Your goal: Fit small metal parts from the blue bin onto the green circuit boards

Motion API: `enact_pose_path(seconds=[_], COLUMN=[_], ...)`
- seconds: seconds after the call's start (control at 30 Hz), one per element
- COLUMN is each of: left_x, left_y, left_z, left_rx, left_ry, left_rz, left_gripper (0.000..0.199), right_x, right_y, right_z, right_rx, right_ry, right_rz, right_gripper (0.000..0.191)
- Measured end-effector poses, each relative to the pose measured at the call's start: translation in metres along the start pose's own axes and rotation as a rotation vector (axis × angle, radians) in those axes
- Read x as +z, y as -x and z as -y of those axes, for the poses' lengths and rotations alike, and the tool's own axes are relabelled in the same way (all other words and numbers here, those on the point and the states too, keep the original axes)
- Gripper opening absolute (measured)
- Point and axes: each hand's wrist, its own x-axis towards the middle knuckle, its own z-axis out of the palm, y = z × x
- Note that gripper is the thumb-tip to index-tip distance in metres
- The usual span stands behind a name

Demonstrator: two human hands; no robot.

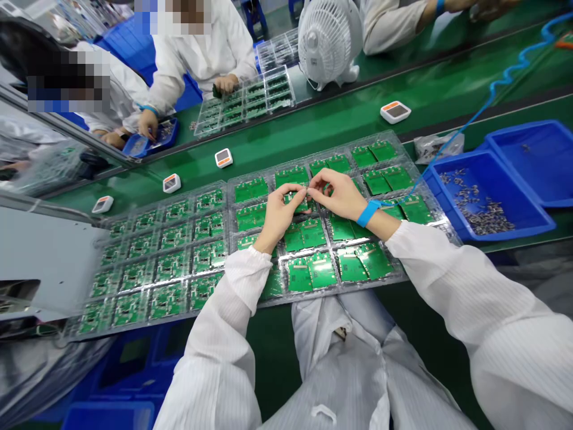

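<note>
My left hand [280, 215] and my right hand [335, 194] meet above a clear plastic tray [340, 156] of green circuit boards. Their fingertips pinch a tiny metal part [307, 191] between them. Directly below it lies a green circuit board [296, 204], partly hidden by my fingers. I cannot tell whether the part touches that board. A blue wrist strap [369, 213] circles my right wrist, and its coiled blue cord [505, 77] runs up to the right. White striped sleeves cover both forearms.
A blue bin [505, 221] of small metal parts stands to my right, with a second blue bin [532, 158] behind it. Across the green bench [290, 143], co-workers' hands [226, 83] handle more trays. There are also small white meters [395, 111] and a white fan [329, 45].
</note>
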Motion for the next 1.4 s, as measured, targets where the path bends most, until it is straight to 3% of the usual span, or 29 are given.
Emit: enact_pose_path(seconds=[0.2, 0.33, 0.57, 0.8, 1.13, 1.4], left_x=[0.000, 0.001, 0.001, -0.002, 0.002, -0.008], left_y=[0.000, 0.002, 0.005, 0.004, 0.005, -0.005], left_z=[0.000, -0.002, 0.000, 0.002, -0.002, 0.020], left_rx=[0.057, 0.065, 0.094, 0.190, 0.244, 0.394], left_ry=[-0.060, -0.052, -0.023, -0.159, -0.096, -0.169], left_rz=[-0.004, 0.020, 0.048, 0.051, 0.159, 0.256], left_gripper=[0.049, 0.051, 0.092, 0.075, 0.067, 0.066], right_x=[0.000, -0.001, 0.000, -0.002, -0.002, 0.001], right_y=[0.001, -0.002, -0.006, -0.007, -0.007, -0.007], right_z=[0.003, 0.001, -0.009, -0.010, -0.016, -0.015], right_rx=[0.032, 0.147, 0.263, 0.286, 0.281, 0.269], right_ry=[0.012, -0.062, -0.201, -0.207, -0.066, -0.082], right_rz=[0.009, -0.009, -0.061, -0.083, -0.124, -0.146], right_gripper=[0.015, 0.018, 0.024, 0.025, 0.024, 0.023])
